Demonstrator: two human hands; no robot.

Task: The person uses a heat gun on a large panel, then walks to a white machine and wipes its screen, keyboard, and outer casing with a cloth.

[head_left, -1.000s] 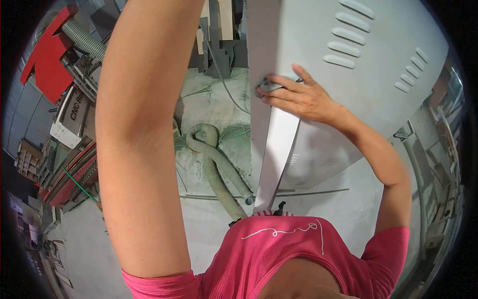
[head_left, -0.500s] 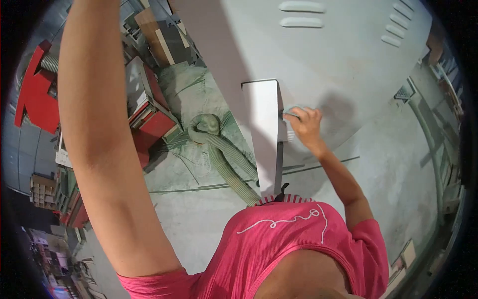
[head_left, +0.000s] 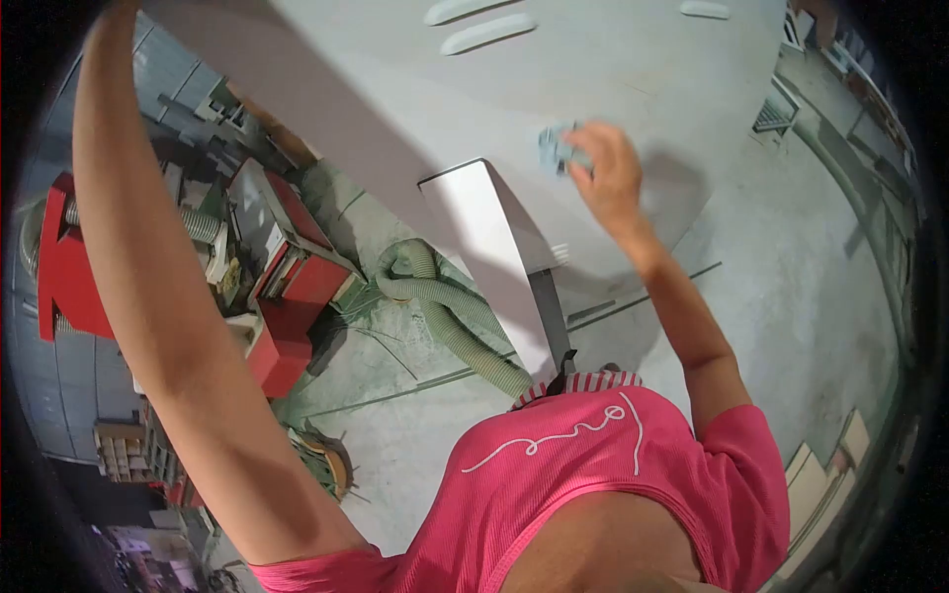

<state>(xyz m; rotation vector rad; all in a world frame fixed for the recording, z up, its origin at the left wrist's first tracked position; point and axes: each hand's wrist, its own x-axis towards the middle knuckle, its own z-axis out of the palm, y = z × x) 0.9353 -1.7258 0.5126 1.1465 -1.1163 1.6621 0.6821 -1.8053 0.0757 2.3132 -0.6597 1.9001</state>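
My right hand (head_left: 615,178) is closed on a crumpled light blue cloth (head_left: 554,150), fingers bent around it. The cloth is at the surface of a large pale grey panel (head_left: 633,89) with raised vent slots; whether it presses on the panel is hard to tell. Left of the hand, a narrow white box-like piece (head_left: 484,222) juts from the panel toward my body. My left arm (head_left: 148,267) reaches up along the left side, and its hand lies beyond the top edge of the view.
A ribbed green-grey hose (head_left: 460,331) lies coiled on the dusty floor below the panel. Red machinery (head_left: 287,346) stands at the left, with a wooden pigeonhole rack (head_left: 124,452) behind my arm. Boards (head_left: 830,484) lean at the lower right.
My right hand has moved up with the cloth, away from the white piece, and more of the cloth shows. The whole view has tilted, and my left arm sits further left.
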